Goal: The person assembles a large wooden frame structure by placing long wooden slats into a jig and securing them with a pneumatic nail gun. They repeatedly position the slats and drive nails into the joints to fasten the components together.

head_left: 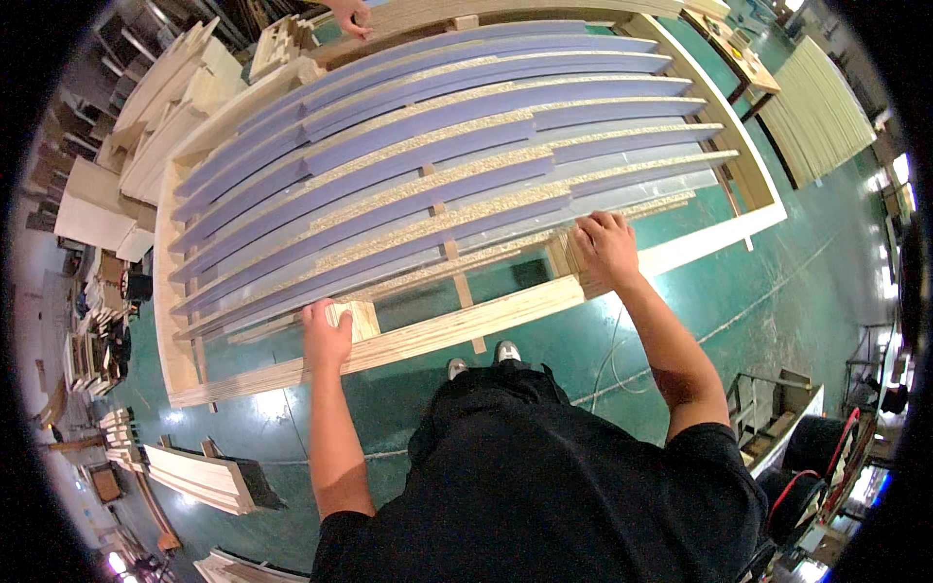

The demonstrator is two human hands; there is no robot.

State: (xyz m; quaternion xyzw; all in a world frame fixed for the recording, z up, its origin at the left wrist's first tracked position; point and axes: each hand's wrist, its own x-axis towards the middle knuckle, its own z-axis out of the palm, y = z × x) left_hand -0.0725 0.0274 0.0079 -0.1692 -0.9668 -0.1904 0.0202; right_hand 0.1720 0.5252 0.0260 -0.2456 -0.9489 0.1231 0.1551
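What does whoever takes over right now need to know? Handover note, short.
Left hand: flat on a small wooden block at the frame's near rail, no closed grip.
Right hand: fingers resting on another block by the nearest slat.
Done: blue-faced slats fill most of the wooden frame.
Left: the gap between last slat and near rail is open.
Another person's hand is on the far edge.

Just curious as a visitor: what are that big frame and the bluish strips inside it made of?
Frame: apparently plywood, pale and unfinished, with layered edges showing. Strips: likely particleboard, speckled chip edges, faces under a smooth bluish-purple film or laminate. Left hand rests on a small pale wood block.
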